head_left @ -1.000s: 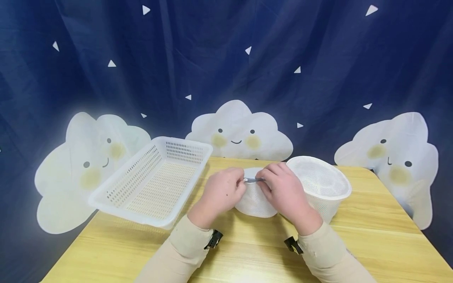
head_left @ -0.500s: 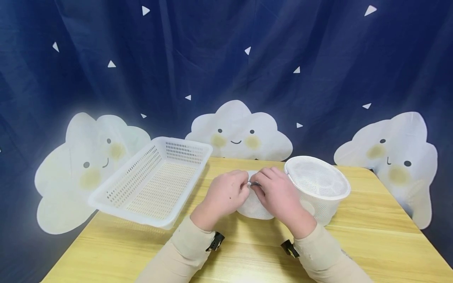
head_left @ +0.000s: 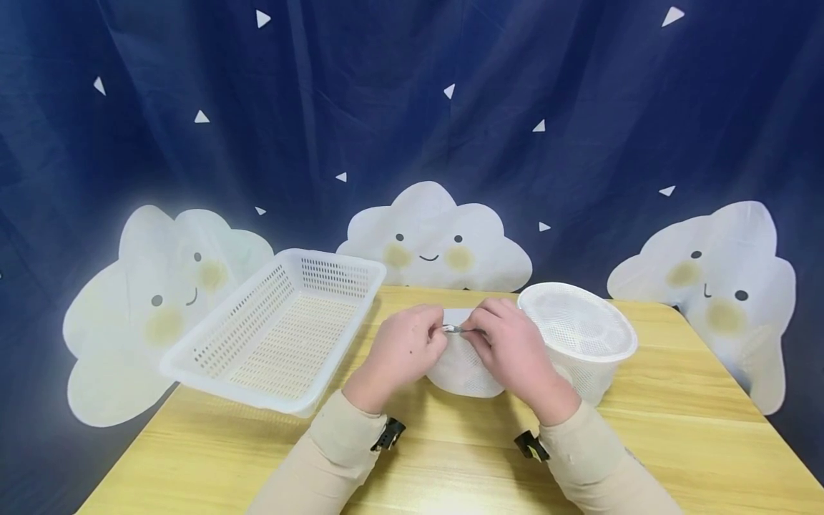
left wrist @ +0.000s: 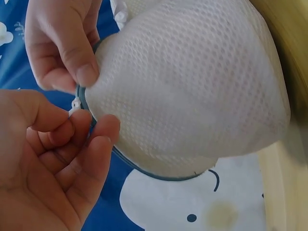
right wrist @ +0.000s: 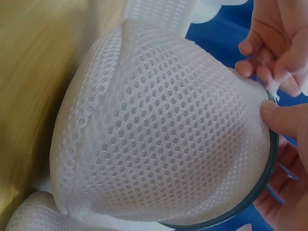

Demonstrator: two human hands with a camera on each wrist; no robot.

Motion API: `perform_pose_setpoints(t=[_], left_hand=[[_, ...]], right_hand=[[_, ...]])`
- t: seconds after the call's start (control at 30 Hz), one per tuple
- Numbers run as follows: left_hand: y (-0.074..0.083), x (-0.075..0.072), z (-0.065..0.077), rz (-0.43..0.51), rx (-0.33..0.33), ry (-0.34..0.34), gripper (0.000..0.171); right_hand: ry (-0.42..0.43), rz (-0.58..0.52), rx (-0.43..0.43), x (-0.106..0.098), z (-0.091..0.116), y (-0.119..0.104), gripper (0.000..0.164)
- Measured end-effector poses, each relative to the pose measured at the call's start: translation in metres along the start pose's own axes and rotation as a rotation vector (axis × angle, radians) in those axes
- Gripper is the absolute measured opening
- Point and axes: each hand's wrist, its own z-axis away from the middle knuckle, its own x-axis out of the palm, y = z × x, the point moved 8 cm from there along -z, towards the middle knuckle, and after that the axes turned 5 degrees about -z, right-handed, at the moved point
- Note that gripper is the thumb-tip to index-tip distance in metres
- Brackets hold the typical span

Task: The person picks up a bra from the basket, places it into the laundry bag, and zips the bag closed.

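A white mesh laundry bag with a grey-blue zipper along its rim is between my hands, low over the table. My left hand pinches the small white zipper pull, its other fingers loosely curled beside the rim. With thumb and fingers, my right hand grips the zippered edge close to the pull. In the right wrist view the honeycomb mesh bulges out and the right thumb presses on the rim. The bag's inside is hidden.
A second white mesh bag, oval-topped, stands just right of the right hand. To the left is a white slotted plastic basket. Both are on a wooden table, with a blue cloud-patterned curtain behind.
Half a second ago my hands had drawn close together at the zipper. Now they are slightly farther apart, and more of the zipper shows between them. The basket and second bag stay put.
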Motion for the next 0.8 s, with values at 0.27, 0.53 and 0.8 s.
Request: perform_pose_setpoints(t=[0.27,0.53,0.8], left_hand=[[-0.015,-0.008,-0.001,-0.024,-0.077,0.002,0.022],[-0.036,-0.015,0.0,-0.076,-0.179,0.034,0.02],[-0.038,-0.021,0.0,-0.098,-0.153,0.069,0.02]], right_hand=[[-0.013,-0.019,-0.005,-0.006,-0.002,0.008,0.022],[-0.015,-0.013,-0.012,-0.013,-0.002,0.018,0.025],[-0.038,0.083,0.008,-0.01,0.001,0.027,0.024]])
